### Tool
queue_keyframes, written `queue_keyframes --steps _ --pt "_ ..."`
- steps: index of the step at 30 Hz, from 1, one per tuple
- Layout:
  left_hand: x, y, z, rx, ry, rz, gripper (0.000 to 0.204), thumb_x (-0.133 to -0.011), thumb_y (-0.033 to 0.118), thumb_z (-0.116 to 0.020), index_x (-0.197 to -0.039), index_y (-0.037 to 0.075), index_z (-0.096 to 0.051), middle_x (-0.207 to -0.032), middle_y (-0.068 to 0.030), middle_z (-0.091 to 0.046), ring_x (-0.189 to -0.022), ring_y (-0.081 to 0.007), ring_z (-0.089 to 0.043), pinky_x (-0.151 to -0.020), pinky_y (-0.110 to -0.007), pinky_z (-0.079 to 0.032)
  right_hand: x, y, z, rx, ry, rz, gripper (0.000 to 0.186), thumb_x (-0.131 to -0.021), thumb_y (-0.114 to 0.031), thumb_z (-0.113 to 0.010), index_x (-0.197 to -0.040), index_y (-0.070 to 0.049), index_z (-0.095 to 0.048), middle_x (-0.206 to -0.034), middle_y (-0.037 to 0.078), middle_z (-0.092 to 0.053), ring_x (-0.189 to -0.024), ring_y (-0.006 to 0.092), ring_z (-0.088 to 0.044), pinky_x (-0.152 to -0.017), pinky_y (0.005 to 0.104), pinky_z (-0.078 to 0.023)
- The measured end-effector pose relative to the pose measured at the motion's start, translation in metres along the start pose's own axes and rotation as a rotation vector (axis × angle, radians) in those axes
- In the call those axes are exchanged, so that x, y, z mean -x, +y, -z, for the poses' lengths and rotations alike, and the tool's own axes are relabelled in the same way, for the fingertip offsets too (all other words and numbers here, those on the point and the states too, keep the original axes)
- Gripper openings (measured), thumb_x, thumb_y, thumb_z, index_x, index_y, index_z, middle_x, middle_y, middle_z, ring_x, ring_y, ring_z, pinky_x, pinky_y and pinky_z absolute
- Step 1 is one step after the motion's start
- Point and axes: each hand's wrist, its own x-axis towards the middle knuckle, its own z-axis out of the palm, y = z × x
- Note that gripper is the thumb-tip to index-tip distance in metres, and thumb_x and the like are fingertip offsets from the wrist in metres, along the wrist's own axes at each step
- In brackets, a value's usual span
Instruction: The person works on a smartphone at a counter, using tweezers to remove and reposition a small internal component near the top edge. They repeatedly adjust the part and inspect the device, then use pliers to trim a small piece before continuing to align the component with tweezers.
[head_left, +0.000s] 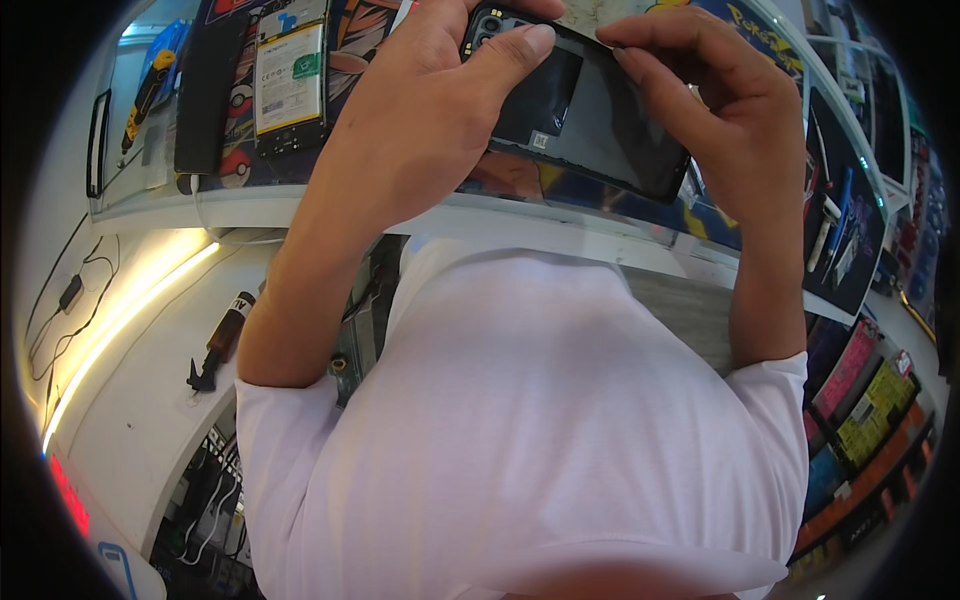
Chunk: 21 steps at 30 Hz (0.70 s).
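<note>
My left hand [430, 120] grips a dark phone back cover [625, 130] near its camera-lens corner, with the thumb lying over the inner face. The cover is tilted above the mat, its inside turned up, and a black film patch and a small square code label show on it. At the cover's far edge, the thumb and forefinger of my right hand [730, 110] are pinched together. Whatever is between those fingertips is too small to tell. To the left lies an opened phone [290, 85], its white battery exposed.
A black slab [210, 100] with a white cable sits left of the opened phone. Beyond it is a yellow-and-black screwdriver [149, 100]. Small tools lie on a dark mat [840, 200] at the right. A dark bottle [225, 335] with a nozzle rests lower left, beside a lit strip.
</note>
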Motion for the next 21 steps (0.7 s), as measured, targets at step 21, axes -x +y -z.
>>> queue_keyframes --steps 21 --pt "-0.004 -0.008 -0.012 -0.1 0.135 -0.184 0.018 -0.1 0.02 -0.072 -0.104 0.003 -0.07 -0.09 0.0019 -0.065 -0.084 -0.0043 -0.056 -0.076 -0.02 -0.045 0.006 -0.014 -0.016 0.134 0.163 0.108 0.036 -0.086 0.0 -0.08 -0.12 -0.005 -0.069 -0.086 0.004 -0.07 -0.079 0.0107 -0.064 -0.068 0.0223 -0.048"
